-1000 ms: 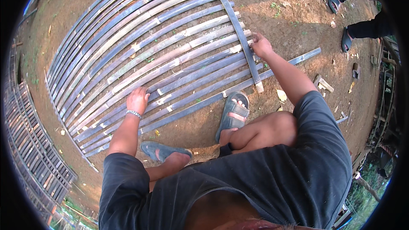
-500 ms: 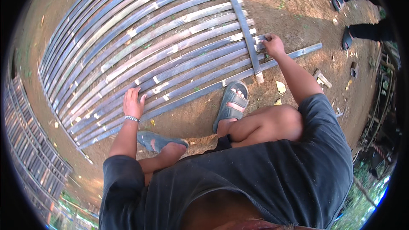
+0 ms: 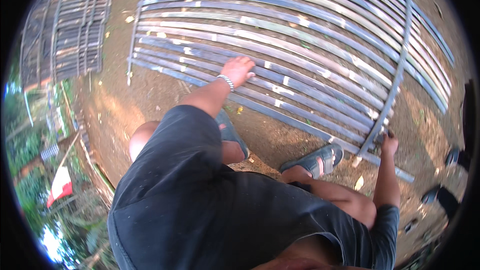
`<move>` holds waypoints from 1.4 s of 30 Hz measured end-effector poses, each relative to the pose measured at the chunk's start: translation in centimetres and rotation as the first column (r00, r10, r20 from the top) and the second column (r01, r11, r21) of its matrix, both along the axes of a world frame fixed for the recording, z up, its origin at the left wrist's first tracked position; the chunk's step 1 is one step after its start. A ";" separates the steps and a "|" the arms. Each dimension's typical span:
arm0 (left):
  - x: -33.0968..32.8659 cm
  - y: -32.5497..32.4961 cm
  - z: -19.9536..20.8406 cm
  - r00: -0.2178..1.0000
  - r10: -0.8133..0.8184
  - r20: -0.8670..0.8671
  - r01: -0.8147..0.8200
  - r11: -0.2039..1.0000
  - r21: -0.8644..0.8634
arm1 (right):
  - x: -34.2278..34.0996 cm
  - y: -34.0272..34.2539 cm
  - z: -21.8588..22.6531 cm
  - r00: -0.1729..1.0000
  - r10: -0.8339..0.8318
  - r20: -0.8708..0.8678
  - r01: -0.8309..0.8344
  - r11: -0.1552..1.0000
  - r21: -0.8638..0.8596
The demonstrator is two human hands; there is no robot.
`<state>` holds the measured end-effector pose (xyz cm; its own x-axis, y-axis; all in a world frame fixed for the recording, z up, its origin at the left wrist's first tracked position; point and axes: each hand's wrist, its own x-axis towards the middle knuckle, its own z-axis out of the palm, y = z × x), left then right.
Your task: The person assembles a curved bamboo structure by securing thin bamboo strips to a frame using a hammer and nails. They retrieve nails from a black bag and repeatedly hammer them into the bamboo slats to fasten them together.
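Long split-bamboo slats [image 3: 245,20] lie side by side on the ground before me as a wide panel with gaps between them. A bamboo crosspiece [image 3: 399,74] runs over them near their right ends, and a thinner strip [image 3: 133,45] lines their left ends. My left hand [image 3: 239,71], with a bracelet at the wrist, rests palm down on the near slats, its fingers stretched out. At the right, just past the crosspiece, my right hand [image 3: 389,145] is closed on the end of a slat; its fingertips partly hide that end.
My sandalled feet [image 3: 320,162] are close to the panel's near edge. Another person's shoes [image 3: 431,194] stand at the far right. A slatted bamboo structure [image 3: 77,35] is at the upper left, a red-and-white cloth [image 3: 61,186] at the lower left. A yellow leaf [image 3: 359,183] lies on the dirt.
My view has swung left, so the panel appears turned and shifted right. My left hand stays on the slats and my right hand stays at the slat's end.
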<state>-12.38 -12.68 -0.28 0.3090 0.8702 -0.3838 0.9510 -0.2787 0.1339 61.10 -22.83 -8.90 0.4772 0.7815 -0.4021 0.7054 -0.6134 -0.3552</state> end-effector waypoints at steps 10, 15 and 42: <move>-1.4 0.8 0.3 0.990 -0.108 -0.086 0.101 0.991 -0.082 | 1.5 0.9 -0.4 0.990 -0.095 0.107 0.097 0.995 -0.016; -4.1 0.0 0.4 0.992 -0.053 -0.110 0.043 0.995 -0.092 | -2.4 1.8 0.0 0.987 -0.158 -0.042 0.156 0.987 -0.049; 0.0 -1.6 0.9 0.975 -0.215 0.047 0.217 0.976 -0.032 | -5.5 -2.2 2.7 0.969 -0.151 0.196 0.165 0.984 -0.060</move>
<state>-12.38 -14.33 0.67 0.5049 0.7667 -0.3965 0.8621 -0.4710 0.1870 55.60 -25.07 -6.24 0.6652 0.6612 -0.3470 0.6475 -0.7422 -0.1729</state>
